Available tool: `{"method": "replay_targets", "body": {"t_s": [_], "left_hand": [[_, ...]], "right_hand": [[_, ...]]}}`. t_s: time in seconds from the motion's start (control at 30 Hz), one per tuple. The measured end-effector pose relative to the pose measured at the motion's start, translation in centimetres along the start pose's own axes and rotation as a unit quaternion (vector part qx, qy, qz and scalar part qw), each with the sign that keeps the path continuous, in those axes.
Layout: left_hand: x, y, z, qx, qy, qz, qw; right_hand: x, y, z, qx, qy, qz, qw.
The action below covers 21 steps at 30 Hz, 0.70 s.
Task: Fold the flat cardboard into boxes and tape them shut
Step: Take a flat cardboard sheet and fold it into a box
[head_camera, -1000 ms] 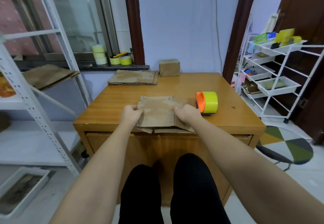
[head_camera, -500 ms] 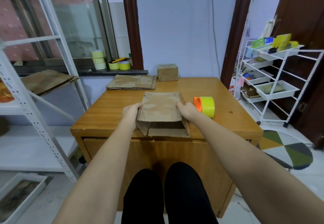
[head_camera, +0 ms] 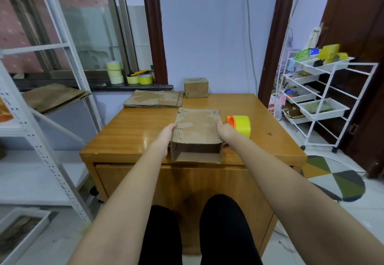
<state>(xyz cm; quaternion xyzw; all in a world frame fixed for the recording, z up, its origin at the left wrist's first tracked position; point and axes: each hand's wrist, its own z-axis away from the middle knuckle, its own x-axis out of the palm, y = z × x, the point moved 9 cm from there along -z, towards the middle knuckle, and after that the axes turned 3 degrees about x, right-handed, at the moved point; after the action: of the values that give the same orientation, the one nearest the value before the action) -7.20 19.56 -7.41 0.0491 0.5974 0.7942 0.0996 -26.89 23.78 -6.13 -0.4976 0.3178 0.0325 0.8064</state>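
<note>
A brown cardboard box blank (head_camera: 196,131), pushed into an open rectangular tube, lies near the front edge of the wooden table (head_camera: 259,119) with its open end facing me. My left hand (head_camera: 166,134) grips its left side and my right hand (head_camera: 224,130) grips its right side. A yellow tape roll on an orange dispenser (head_camera: 240,125) stands just right of my right hand. A stack of flat cardboard (head_camera: 153,101) lies at the table's back left, next to a finished small box (head_camera: 196,87).
A white metal shelf (head_camera: 41,119) with more flat cardboard stands at the left. Spare tape rolls (head_camera: 128,75) sit on the window sill. A white wire trolley (head_camera: 320,98) stands at the right. My knees (head_camera: 197,229) are below the table front.
The flat cardboard has been lifted off the table and squeezed open into a tube between my two hands. The camera tilted upward slightly.
</note>
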Motion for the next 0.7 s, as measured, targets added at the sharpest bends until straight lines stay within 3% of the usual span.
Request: {"method": "replay_targets", "body": {"t_s": [0.5, 0.7], "left_hand": [[-0.3, 0.5, -1.4, 0.041, 0.012, -0.068, 0.997], [-1.5, 0.4, -1.7, 0.030, 0.004, -0.078, 0.996]], "right_hand": [[-0.3, -0.6, -0.5, -0.046, 0.043, 0.033, 0.997], [0.3, -0.7, -0.8, -0.066, 0.013, 0.001, 0.998]]}}
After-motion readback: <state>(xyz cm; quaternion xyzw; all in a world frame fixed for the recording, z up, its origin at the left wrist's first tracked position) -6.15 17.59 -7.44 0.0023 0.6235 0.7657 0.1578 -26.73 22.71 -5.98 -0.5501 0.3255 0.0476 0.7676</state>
